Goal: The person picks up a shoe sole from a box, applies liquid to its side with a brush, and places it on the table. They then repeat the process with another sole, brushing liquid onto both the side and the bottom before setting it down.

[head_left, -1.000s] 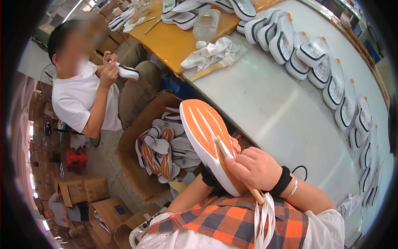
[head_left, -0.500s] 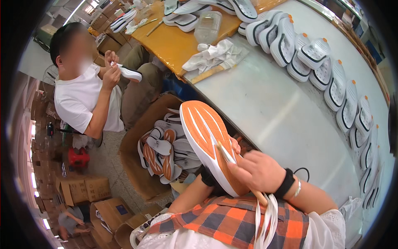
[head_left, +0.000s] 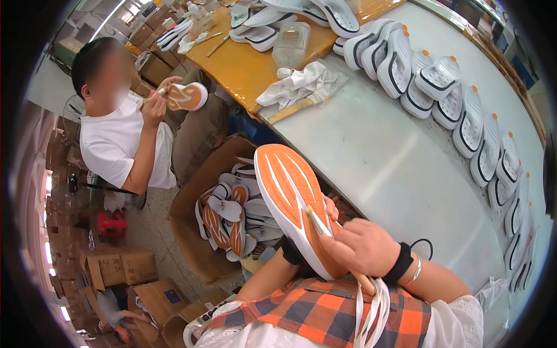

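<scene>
An orange and white shoe sole (head_left: 290, 185) is tilted in front of me with its grooved orange underside up. My left hand (head_left: 331, 209) grips it from behind; only some fingers show past the right edge, and the rest is hidden. In my right hand (head_left: 365, 246) is a slim wooden-handled brush (head_left: 364, 283), closed in the fingers. Its pale tip touches the middle of the orange face, beside a white groove. White strips (head_left: 371, 316) hang below the handle, over my checked apron (head_left: 301, 316).
A grey-topped table (head_left: 371, 156) carries a long row of white soles (head_left: 467, 124), a crumpled cloth (head_left: 299, 84) and a plastic container (head_left: 290, 45). A carton (head_left: 191, 232) of soles stands left of my sole. Beyond it sits a co-worker (head_left: 125, 130), holding another orange-bottomed sole (head_left: 188, 97).
The brush tip has shifted slightly down along the sole, which stays nearly in place. The co-worker has turned their sole so its orange underside shows.
</scene>
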Demonstrator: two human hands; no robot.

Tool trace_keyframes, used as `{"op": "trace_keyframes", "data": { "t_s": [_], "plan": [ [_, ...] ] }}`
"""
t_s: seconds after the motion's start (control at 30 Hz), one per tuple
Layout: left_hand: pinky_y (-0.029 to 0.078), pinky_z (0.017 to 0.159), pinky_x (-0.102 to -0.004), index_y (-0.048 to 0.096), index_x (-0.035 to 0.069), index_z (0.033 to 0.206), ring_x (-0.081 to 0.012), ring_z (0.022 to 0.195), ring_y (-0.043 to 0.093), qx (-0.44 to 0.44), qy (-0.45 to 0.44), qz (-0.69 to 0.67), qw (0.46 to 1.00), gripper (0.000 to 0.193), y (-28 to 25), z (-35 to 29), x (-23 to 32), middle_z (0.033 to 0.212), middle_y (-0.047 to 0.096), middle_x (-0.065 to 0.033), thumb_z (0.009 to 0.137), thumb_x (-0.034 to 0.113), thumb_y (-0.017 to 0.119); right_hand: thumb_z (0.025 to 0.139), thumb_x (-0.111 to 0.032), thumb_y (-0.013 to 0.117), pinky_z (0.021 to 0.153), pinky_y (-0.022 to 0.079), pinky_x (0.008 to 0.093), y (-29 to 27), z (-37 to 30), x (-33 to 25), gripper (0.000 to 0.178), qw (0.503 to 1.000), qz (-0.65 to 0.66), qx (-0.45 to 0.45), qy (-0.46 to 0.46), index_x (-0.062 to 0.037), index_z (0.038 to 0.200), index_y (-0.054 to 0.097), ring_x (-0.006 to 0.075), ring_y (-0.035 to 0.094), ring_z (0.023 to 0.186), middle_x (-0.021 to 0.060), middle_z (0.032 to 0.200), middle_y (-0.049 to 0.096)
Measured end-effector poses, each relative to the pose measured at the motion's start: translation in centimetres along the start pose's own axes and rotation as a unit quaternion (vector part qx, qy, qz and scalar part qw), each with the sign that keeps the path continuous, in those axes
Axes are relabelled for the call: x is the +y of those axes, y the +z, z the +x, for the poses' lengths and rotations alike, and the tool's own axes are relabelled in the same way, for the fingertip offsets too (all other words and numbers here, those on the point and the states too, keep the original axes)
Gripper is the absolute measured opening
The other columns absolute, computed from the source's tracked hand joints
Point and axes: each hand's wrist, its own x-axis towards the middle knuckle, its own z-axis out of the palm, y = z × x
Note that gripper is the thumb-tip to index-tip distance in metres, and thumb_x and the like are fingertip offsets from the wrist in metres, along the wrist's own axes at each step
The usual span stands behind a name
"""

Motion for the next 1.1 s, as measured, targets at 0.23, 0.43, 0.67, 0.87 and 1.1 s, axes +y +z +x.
{"op": "trace_keyframes", "data": {
  "t_s": [0.23, 0.43, 0.67, 0.87, 1.1],
  "plan": [
    [0.048, 0.072, -0.0361, 0.053, 0.002, 0.107, -0.0279, 0.083, 0.058, -0.14, 0.012, 0.0, 0.99, 0.039, 0.2, 1.9, -0.4, 0.081, 0.057, -0.0157, 0.086, 0.035, 0.058, 0.086, 0.001, 0.053, 0.066, 0.048, 0.0246, -1.7, 3.5, 3.5, 0.031, 0.919, 0.143, 0.325, 0.172, 0.0, 0.117, 0.052, 0.0143, 0.058, 0.077, 0.0089, 0.093, 0.058],
    [0.042, 0.073, -0.035, 0.049, -0.001, 0.112, -0.0266, 0.079, 0.055, -0.137, -0.004, 0.008, 0.991, 0.052, 1.3, 2.6, -0.1, 0.081, 0.056, -0.0153, 0.082, 0.04, 0.062, 0.088, 0.002, 0.052, 0.065, 0.047, 0.0233, -3.2, 1.4, 4.6, 0.034, 0.888, 0.138, 0.365, 0.245, -0.0022, 0.122, 0.049, 0.0123, 0.055, 0.069, 0.0078, 0.091, 0.059],
    [0.048, 0.082, -0.0416, 0.038, 0.002, 0.125, -0.0325, 0.095, 0.055, -0.038, 0.017, 0.041, 0.998, 0.059, -0.1, 1.1, 0.5, 0.097, 0.055, -0.0174, 0.083, 0.034, 0.063, 0.084, 0.001, 0.051, 0.067, 0.051, 0.0276, -1.9, -1.2, 4.0, 0.031, 0.905, 0.204, 0.205, 0.311, -0.0016, 0.115, 0.049, 0.0179, 0.063, 0.075, 0.0069, 0.077, 0.059],
    [0.043, 0.093, -0.0421, 0.034, 0.006, 0.131, -0.0255, 0.107, 0.053, 0.188, 0.055, 0.138, 0.971, 0.06, 1.7, -3.1, 1.1, 0.121, 0.051, -0.0095, 0.08, 0.008, 0.064, 0.087, 0.002, 0.05, 0.063, 0.05, 0.0274, 0.4, -3.6, 3.9, 0.022, 0.899, 0.252, 0.166, 0.318, 0.0005, 0.109, 0.049, 0.0164, 0.061, 0.069, 0.0094, 0.074, 0.06],
    [0.04, 0.097, -0.0425, 0.035, 0.009, 0.13, -0.0261, 0.111, 0.05, 0.168, 0.142, 0.1, 0.97, 0.058, 3.1, -1.2, 8.5, 0.123, 0.049, -0.0097, 0.076, 0.009, 0.055, 0.088, 0.0, 0.05, 0.06, 0.05, 0.0261, 0.8, -4.7, 4.5, 0.016, 0.876, 0.259, 0.195, 0.357, -0.0014, 0.104, 0.05, 0.0145, 0.063, 0.065, 0.0114, 0.073, 0.064]
  ]
}}
